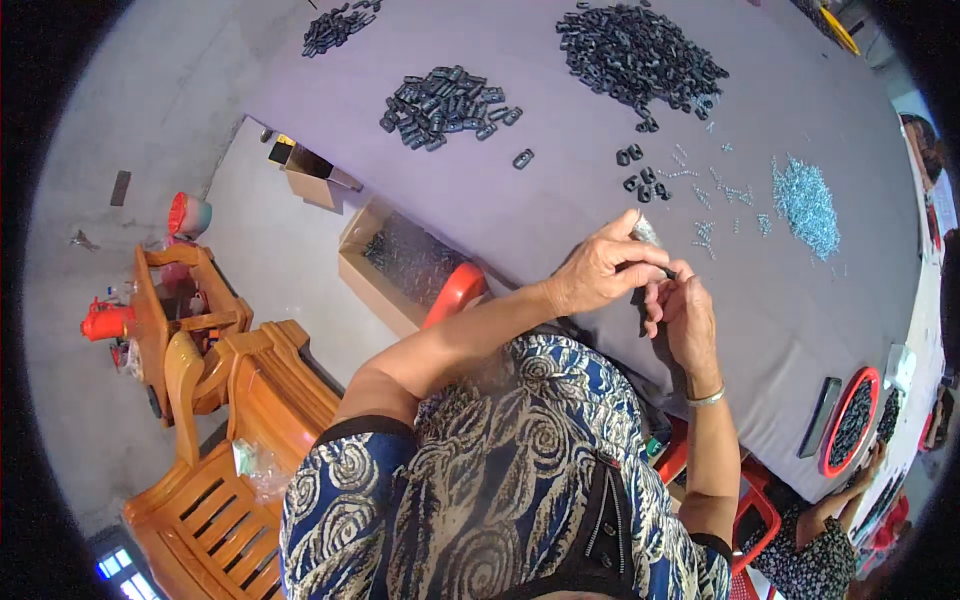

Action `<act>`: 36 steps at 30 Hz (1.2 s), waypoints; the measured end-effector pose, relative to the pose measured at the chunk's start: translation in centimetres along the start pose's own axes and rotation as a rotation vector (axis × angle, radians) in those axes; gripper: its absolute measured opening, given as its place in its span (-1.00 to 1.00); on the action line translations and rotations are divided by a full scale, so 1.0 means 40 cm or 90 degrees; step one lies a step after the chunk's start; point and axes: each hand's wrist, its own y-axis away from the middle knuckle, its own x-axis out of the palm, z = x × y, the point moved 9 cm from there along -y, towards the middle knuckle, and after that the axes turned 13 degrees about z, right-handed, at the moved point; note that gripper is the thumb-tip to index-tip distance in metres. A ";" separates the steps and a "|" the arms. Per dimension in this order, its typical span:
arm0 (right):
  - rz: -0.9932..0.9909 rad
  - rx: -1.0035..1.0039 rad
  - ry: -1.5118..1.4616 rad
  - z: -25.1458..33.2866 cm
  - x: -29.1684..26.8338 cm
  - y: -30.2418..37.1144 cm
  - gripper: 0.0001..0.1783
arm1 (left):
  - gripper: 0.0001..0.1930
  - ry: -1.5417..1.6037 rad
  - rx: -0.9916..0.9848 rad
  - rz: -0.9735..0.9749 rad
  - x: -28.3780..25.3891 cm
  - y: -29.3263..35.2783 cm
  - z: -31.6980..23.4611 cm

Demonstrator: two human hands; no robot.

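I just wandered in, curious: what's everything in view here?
Table cover: one, purple-grey, centre to right
Black part piles: three, black, cover's far side
Loose black parts: several, black, below largest pile
Metal-bit pile: one, silvery-blue, cover's right
Loose metal bits: many, silvery, left of that
Cardboard boxes: at least two, brown, left floor
Wooden furniture: several pieces, orange-brown, left
Tray: one, red-rimmed, far right
Plastic seats: at least two, red, centre and lower right
Other people: at least one, dark clothing, lower right
Patterned top: one, blue and cream, lower centre
Left hand, right hand: two, bare, centre, fingers on a small dark piece
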 end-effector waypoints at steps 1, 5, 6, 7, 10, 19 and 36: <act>0.030 0.007 -0.023 0.000 0.016 -0.006 -0.42 | -0.84 0.034 -0.031 0.031 0.008 -0.002 0.014; 0.079 0.014 -0.038 -0.001 0.027 -0.020 -0.32 | -0.80 0.293 -0.113 0.060 0.036 -0.006 0.033; 0.094 0.016 -0.001 -0.001 0.028 -0.025 -0.30 | -0.80 0.289 -0.111 0.058 0.036 -0.004 0.037; 0.084 0.011 -0.010 -0.002 0.029 -0.024 -0.27 | -0.80 0.220 -0.105 0.064 0.035 -0.004 0.037; 0.089 0.018 -0.066 -0.014 0.039 -0.024 -0.28 | -0.80 0.218 -0.131 0.092 0.045 0.004 0.046; 0.176 0.039 -0.230 -0.042 0.025 -0.032 -0.36 | -0.79 0.333 -0.125 0.107 0.082 -0.009 0.046; 0.138 -0.105 -0.129 -0.032 -0.058 -0.008 -0.55 | -0.88 0.344 -0.187 0.132 0.185 -0.034 0.117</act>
